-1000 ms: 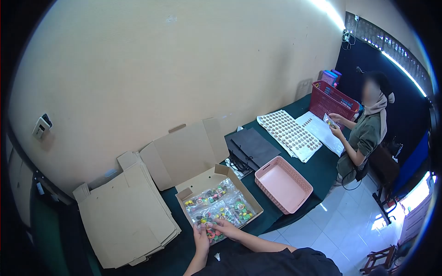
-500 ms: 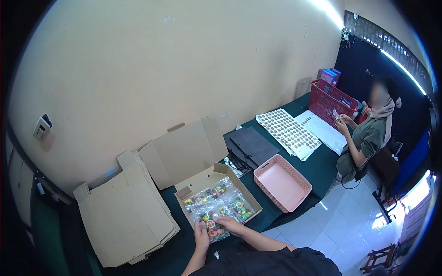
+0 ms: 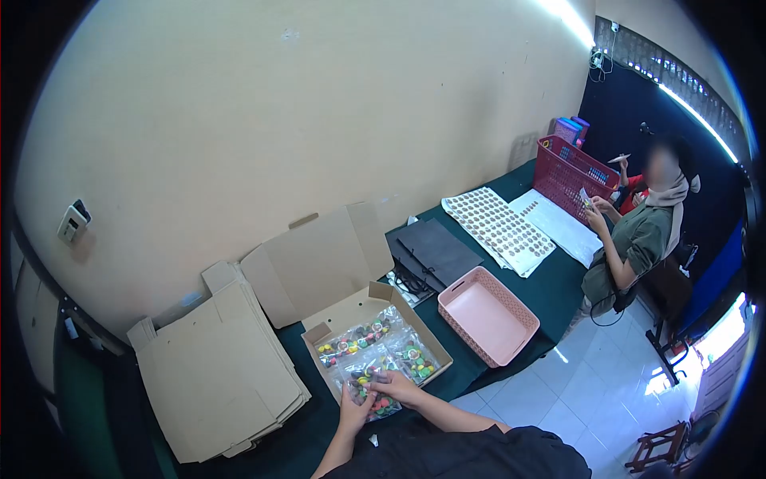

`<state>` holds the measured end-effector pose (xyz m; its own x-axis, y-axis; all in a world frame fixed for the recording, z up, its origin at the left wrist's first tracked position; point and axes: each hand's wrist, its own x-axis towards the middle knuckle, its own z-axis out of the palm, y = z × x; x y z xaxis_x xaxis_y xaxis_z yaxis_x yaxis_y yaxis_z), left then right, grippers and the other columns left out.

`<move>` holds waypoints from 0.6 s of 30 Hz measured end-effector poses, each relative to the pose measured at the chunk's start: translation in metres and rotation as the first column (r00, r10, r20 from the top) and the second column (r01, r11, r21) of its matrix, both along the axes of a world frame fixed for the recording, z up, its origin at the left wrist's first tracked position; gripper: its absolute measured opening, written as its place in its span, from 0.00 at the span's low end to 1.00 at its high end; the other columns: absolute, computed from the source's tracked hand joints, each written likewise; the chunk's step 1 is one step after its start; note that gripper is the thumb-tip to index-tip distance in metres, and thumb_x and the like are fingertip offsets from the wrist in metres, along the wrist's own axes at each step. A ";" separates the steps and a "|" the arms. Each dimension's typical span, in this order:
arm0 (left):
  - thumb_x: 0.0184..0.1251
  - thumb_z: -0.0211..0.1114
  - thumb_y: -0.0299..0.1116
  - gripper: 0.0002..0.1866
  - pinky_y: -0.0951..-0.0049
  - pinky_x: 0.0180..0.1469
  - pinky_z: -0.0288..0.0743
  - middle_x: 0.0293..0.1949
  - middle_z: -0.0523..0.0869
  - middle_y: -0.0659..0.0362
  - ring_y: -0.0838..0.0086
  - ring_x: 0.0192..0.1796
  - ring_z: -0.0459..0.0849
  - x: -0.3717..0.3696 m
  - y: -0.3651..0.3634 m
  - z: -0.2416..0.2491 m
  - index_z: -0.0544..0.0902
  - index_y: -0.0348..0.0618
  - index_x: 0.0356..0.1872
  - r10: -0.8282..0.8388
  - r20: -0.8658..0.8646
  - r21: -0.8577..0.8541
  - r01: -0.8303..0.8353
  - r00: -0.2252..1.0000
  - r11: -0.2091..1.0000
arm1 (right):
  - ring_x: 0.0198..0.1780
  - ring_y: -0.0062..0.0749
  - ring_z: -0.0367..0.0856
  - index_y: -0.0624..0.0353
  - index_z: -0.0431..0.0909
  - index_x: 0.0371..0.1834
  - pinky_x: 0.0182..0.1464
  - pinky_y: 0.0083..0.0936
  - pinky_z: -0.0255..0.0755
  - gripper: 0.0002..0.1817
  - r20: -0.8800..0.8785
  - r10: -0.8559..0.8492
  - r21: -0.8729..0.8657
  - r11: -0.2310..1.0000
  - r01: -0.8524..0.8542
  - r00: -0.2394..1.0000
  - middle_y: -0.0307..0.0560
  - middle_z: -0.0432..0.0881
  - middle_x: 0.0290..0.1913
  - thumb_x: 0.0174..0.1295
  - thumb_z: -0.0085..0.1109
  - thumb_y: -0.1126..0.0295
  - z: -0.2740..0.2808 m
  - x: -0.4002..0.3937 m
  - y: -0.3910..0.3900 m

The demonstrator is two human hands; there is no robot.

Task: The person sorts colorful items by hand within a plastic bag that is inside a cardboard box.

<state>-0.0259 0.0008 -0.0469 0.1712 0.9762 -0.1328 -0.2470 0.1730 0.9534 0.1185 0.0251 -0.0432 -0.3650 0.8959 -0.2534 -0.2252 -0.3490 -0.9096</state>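
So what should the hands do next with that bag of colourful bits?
Probably lay it flat in the open cardboard box. Both the left hand and right hand grip the clear bag at the box's near edge, where it overhangs, while other bags already lie inside.

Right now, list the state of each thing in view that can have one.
Cardboard box: open, lid flap up, clear packets inside.
Packet of coloured pieces: held by left hand and right hand.
Pink basket: upright, empty.
Flat cartons: folded, stacked.
Red basket: upright.
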 end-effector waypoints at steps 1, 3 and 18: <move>0.57 0.61 0.22 0.27 0.82 0.33 0.76 0.41 0.75 0.55 0.75 0.39 0.79 0.001 0.000 -0.001 0.57 0.39 0.55 -0.001 0.002 0.004 0.001 1.000 1.000 | 0.32 0.18 0.75 0.64 0.77 0.39 0.36 0.17 0.69 0.15 -0.006 -0.036 -0.004 0.999 0.036 0.999 0.40 0.80 0.33 0.58 0.58 0.62 0.000 -0.001 0.000; 0.56 0.61 0.21 0.28 0.78 0.39 0.76 0.43 0.75 0.54 0.73 0.43 0.78 0.001 -0.001 -0.001 0.57 0.38 0.55 -0.036 -0.075 0.040 0.039 0.997 0.998 | 0.32 0.17 0.75 0.64 0.76 0.40 0.34 0.16 0.69 0.15 0.078 -0.008 -0.116 0.993 0.017 0.997 0.39 0.80 0.32 0.58 0.58 0.62 0.013 0.003 0.001; 0.62 0.59 0.31 0.25 0.76 0.39 0.75 0.42 0.75 0.54 0.74 0.42 0.78 -0.003 0.005 -0.010 0.60 0.39 0.56 0.100 -0.031 -0.103 -0.103 0.995 0.989 | 0.45 0.20 0.75 0.64 0.72 0.50 0.48 0.17 0.68 0.18 -0.022 -0.073 -0.066 0.995 0.071 0.997 0.41 0.78 0.44 0.62 0.53 0.63 -0.006 -0.005 0.007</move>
